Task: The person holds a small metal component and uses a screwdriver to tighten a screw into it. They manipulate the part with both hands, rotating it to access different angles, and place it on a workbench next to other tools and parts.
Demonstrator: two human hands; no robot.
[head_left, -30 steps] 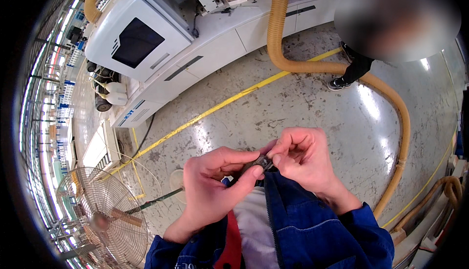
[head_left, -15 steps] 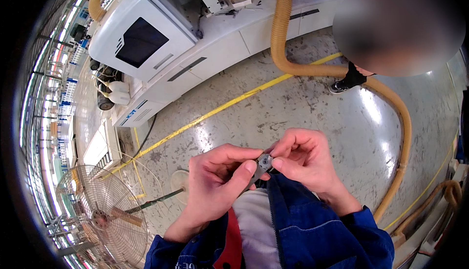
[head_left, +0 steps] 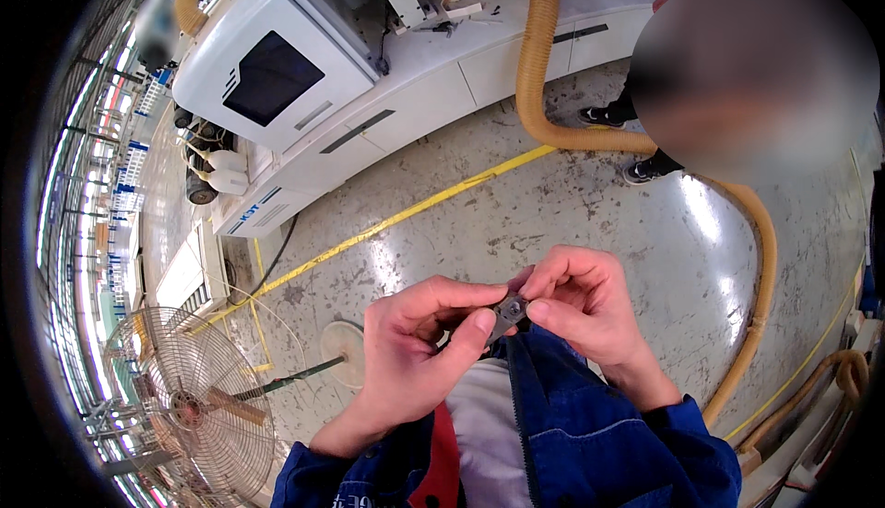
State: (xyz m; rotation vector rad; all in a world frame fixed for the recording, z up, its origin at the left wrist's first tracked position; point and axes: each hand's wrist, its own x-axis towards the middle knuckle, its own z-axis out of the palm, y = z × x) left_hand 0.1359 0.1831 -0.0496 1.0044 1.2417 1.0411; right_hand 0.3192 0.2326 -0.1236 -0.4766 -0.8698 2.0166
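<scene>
Between my two hands, in front of my jacket, is a small grey metal piece [head_left: 513, 309] with a round screw-like centre. My left hand [head_left: 419, 342] pinches it between thumb and fingertips from the left. From the right, the thumb and index finger of my right hand [head_left: 585, 310] close on its other edge. Fingers cover much of the piece, so its full shape and exact kind cannot be made out.
A tan corrugated hose [head_left: 758, 259] curves over the grey floor to my right. A white machine [head_left: 415, 98] with a dark window stands ahead. At the lower left is a large caged fan [head_left: 189, 407]. A blurred person [head_left: 751, 75] stands at the upper right.
Both hands, still pinching the metal piece, have shifted slightly right, and the piece has turned a little. The person's second shoe has come into view.
</scene>
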